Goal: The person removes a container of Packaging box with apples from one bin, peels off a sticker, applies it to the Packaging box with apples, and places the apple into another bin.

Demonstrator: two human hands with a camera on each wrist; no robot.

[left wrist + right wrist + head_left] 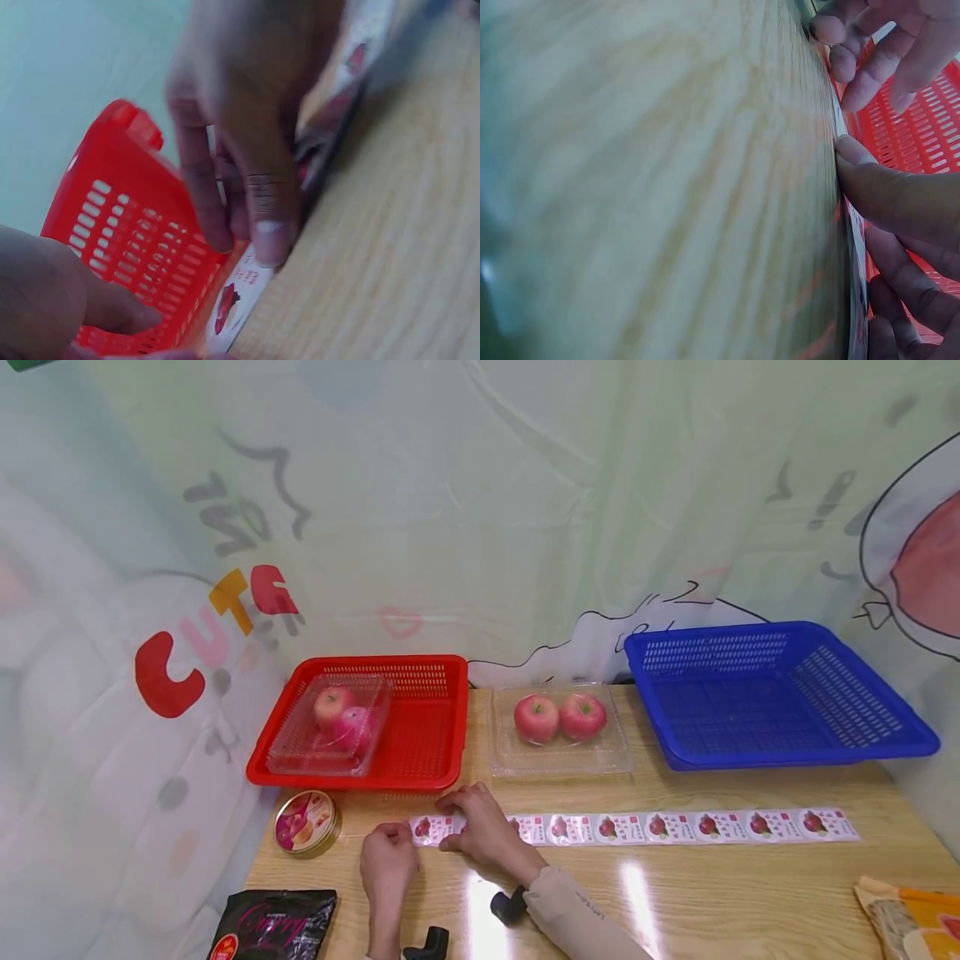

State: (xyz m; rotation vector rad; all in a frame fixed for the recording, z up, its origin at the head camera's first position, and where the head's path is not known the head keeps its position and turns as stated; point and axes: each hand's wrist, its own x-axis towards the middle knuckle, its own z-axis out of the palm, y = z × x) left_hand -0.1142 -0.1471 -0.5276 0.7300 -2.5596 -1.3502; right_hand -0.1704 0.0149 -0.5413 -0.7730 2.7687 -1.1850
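A long strip of apple-print stickers [656, 828] lies across the wooden table. My right hand [487, 831] rests over it near its left end, thumb and fingers spread across the strip. In the left wrist view, the right thumb [271, 244] touches the sticker strip [229, 300]. At the strip's left end is my left hand [390, 860], its fingers bent and close to the end sticker. In the right wrist view, the left hand's fingers [877, 75] are loosely bent with gaps between them; exact contact with the strip is unclear.
Behind the hands stands a red basket [420, 760] holding a clear box [300, 752] of apples. Another clear box [501, 758] with two apples stands mid-table, beside a blue basket [750, 693]. A round tin [305, 822], black packet [277, 918] and orange bag [915, 918] lie nearby.
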